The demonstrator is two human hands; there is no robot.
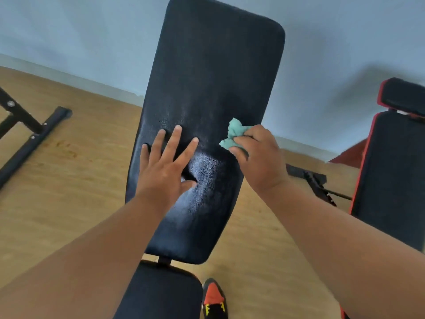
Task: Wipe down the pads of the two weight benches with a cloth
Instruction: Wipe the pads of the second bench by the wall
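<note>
Right hand [257,157] of mine grips a bunched green cloth [234,133] against the black back pad [213,72]; my left hand [165,166] presses flat, fingers spread, beside it.

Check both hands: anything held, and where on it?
Right hand grips the bunched cloth by its near end. Left hand holds nothing; it presses flat on the back pad.

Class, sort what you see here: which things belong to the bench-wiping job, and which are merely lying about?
Belong: green cloth gripped by right hand; left hand pressing the black back pad; seat pad; red-trimmed bench.

Lying about: black metal frame; shoe.
</note>
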